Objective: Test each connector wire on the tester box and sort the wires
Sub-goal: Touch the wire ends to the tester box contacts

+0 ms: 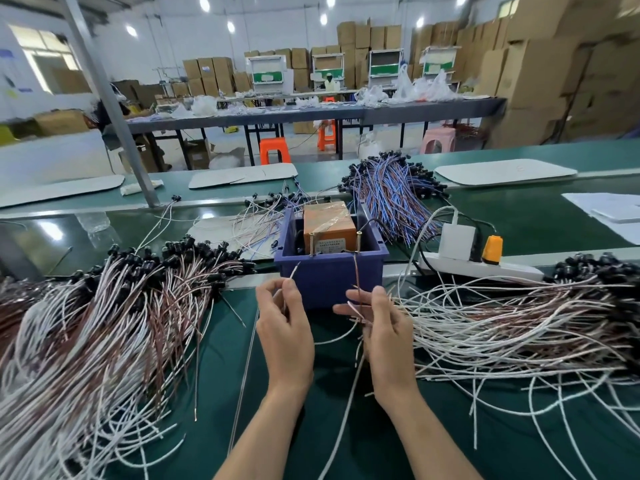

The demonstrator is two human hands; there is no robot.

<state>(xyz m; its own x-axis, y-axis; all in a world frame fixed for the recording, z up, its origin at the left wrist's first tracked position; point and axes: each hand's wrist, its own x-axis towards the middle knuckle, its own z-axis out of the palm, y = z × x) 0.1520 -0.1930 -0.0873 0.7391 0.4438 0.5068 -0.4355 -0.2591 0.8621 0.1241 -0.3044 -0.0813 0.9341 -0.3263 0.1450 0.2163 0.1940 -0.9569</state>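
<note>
left wire pile (pixel 86 323) cropped; tester label (pixel 330 244) unreadable

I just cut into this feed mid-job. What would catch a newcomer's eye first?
Big heaps of white and brown wires cover the green table: a left heap and a right heap. Between them, a blue bin holds the orange tester box. In front of it, the left hand pinches a white wire and the right hand holds a brown wire that rises toward the bin.

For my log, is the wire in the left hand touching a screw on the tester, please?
No, the left hand holds its white wire tip below the left screw, clear of it.
</note>
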